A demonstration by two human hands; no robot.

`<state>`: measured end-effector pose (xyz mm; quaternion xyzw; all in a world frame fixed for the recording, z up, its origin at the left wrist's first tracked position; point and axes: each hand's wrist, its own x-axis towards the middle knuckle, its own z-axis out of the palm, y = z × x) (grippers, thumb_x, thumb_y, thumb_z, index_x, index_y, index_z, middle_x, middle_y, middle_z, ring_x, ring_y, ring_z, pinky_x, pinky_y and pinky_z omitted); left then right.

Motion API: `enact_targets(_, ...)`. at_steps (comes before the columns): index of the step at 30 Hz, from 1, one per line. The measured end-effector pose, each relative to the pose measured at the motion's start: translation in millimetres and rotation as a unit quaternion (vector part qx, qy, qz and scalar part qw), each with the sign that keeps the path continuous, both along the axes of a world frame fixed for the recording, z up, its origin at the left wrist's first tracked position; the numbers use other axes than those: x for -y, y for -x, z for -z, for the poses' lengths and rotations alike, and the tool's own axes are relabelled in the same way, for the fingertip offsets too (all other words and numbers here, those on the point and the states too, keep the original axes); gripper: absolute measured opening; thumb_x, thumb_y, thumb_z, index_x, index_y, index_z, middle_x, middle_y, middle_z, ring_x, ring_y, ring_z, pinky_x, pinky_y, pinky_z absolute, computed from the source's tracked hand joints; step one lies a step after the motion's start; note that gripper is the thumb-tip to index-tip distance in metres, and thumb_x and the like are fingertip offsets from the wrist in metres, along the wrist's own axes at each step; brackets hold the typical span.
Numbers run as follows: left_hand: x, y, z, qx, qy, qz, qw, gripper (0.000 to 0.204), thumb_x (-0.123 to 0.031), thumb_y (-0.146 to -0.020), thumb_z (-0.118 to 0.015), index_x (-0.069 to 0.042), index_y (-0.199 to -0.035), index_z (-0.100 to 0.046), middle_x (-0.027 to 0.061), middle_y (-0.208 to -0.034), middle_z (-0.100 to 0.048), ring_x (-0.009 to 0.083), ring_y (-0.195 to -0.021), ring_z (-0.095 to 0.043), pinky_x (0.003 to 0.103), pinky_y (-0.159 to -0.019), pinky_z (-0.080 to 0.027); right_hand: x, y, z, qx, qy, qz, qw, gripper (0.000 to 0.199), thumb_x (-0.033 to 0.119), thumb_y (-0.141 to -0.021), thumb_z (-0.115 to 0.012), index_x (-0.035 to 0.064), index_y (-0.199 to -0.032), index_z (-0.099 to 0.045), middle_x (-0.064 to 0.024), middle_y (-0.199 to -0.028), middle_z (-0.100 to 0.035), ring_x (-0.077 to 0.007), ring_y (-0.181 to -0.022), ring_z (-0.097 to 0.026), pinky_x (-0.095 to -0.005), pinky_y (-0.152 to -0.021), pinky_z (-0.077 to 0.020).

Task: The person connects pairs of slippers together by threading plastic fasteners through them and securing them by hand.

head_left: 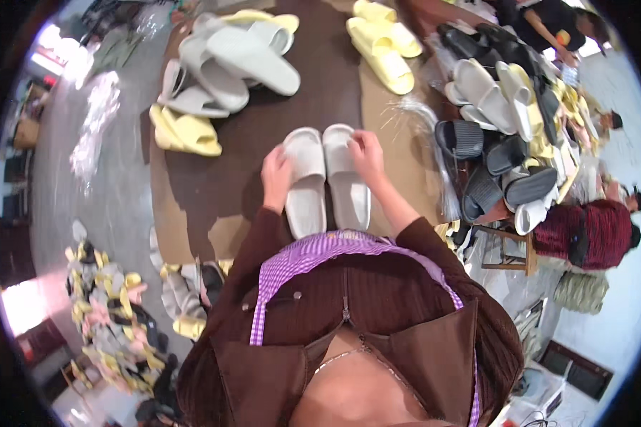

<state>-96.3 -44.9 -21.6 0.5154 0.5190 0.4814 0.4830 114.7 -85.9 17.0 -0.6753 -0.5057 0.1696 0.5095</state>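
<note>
Lying between the hands, long axes run from twelve to six o'clock, a pair of pale grey slide sandals (306,203) is touched equally closely from both sides: the outer strap edges are pinched by the curled left hand (278,176) at nine o'clock and right hand (367,158) at three. Smooth, moulded-looking, rounded straps and matte soles are shown against a flat brown work surface (228,167).

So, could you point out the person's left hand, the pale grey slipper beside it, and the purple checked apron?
Left hand (276,176): head view, on the back of the hand.
Pale grey slipper (307,192): head view, on the footbed.
Purple checked apron (303,254): head view, on its checked cloth.
</note>
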Motion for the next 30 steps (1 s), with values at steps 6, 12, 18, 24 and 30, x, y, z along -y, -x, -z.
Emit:
enact_targets(6, 44, 61, -7, -0.049, 0.293, 0.134, 0.945, 0.04, -0.018, -0.079, -0.063, 0.002, -0.112, -0.054, 0.0058, -0.087, -0.058, 0.0119, -0.075, -0.056, 0.025, -0.06, -0.046, 96, -58, 36, -0.035, 0.301, 0.003, 0.953, 0.024, 0.022, -0.078, -0.061, -0.0012, -0.087, -0.062, -0.0105, -0.071, -0.062, -0.0167, -0.064, -0.06, -0.0311, -0.056, -0.0472)
enact_targets(12, 52, 51, -11, -0.076, 0.31, 0.255, 0.913, 0.023, -0.014, -0.074, -0.065, 0.001, -0.088, -0.056, 0.0034, -0.071, -0.055, 0.0091, -0.057, -0.051, 0.022, -0.048, -0.041, 116, -24, 48, -0.148, 0.333, -0.039, 0.93, 0.03, 0.024, -0.077, -0.064, -0.0029, -0.089, -0.062, -0.0101, -0.076, -0.063, -0.016, -0.065, -0.059, -0.0308, -0.056, -0.0469)
enact_targets(18, 35, 29, -42, 0.003, 0.29, 0.239, 0.927, 0.016, -0.011, -0.072, -0.064, -0.002, -0.08, -0.053, 0.0023, -0.065, -0.053, 0.0088, -0.053, -0.049, 0.021, -0.045, -0.04, 99, -48, 21, -0.405, 0.308, -0.021, 0.861, 0.028, 0.023, -0.077, -0.065, 0.0037, -0.097, -0.062, -0.0044, -0.08, -0.062, -0.0134, -0.066, -0.057, -0.0279, -0.057, -0.0454)
enact_targets(24, 32, -4, -34, -0.001, 0.268, 0.219, 0.938, 0.013, -0.011, -0.076, -0.06, -0.001, -0.083, -0.055, 0.0023, -0.066, -0.053, 0.0092, -0.052, -0.05, 0.022, -0.045, -0.041, 80, -17, -21, -0.536, 0.207, -0.103, 0.812, 0.038, 0.018, -0.076, -0.064, 0.0015, -0.11, -0.056, -0.0052, -0.096, -0.062, -0.0163, -0.082, -0.059, -0.0275, -0.068, -0.0472)
enact_targets(30, 47, -25, -51, 0.085, 0.294, 0.266, 0.914, 0.023, -0.019, -0.086, -0.054, 0.001, -0.097, -0.056, 0.0039, -0.072, -0.056, 0.0106, -0.058, -0.053, 0.024, -0.051, -0.044, 80, -4, -19, -0.57, 0.109, -0.069, 0.811, 0.038, 0.012, -0.076, -0.06, -0.0024, -0.11, -0.054, -0.0079, -0.098, -0.061, -0.0191, -0.083, -0.06, -0.0278, -0.072, -0.0495)
